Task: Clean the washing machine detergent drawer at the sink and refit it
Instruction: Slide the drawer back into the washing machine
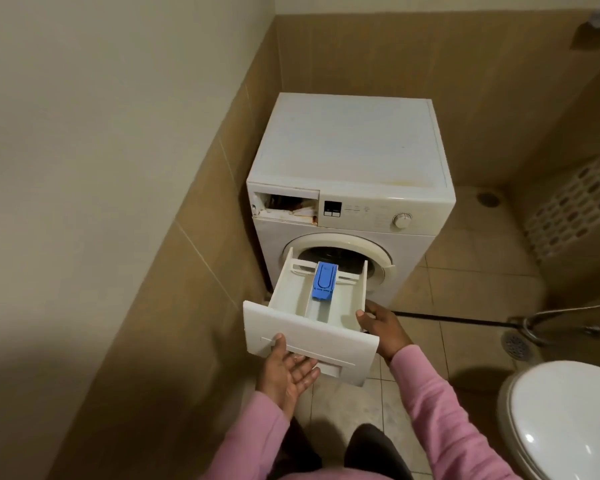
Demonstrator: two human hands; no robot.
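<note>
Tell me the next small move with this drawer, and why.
Probably lift the drawer and aim its rear end at the open slot: it looks clean, and the left hand and right hand hold it below the slot, facing the washing machine.

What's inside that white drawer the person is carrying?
A blue plastic cap sits in the middle compartment of the white plastic detergent drawer. Whatever lies under the cap is covered.
</note>
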